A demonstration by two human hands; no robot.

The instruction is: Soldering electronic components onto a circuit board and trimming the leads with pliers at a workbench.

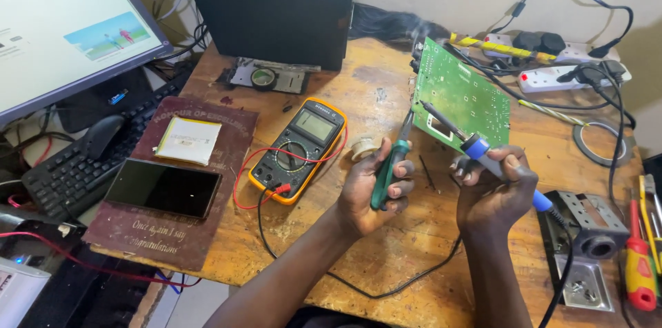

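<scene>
Presently my left hand grips a green-handled tool, fingers curled tight round its handle, the dark tip raised to the lower left edge of the green circuit board. My right hand is closed round the blue-handled soldering iron, fingers wrapped over the grip, the iron's metal tip lying against the face of the board near that same lower edge. The board stands tilted, propped on its lower edge on the wooden table; what supports it behind I cannot tell. A faint wisp of smoke shows above the board's top corner. The iron's black cord runs from the handle down and off to the right of the board. Left of the board lies a yellow multimeter with red and black leads, and between meter and board a small spool of solder. In my judgement the work is best done with both wrists steadied on the table, the iron held on one joint only long enough to melt it, the green tool kept touching the same spot, and the cord kept apart from the hot tip.
</scene>
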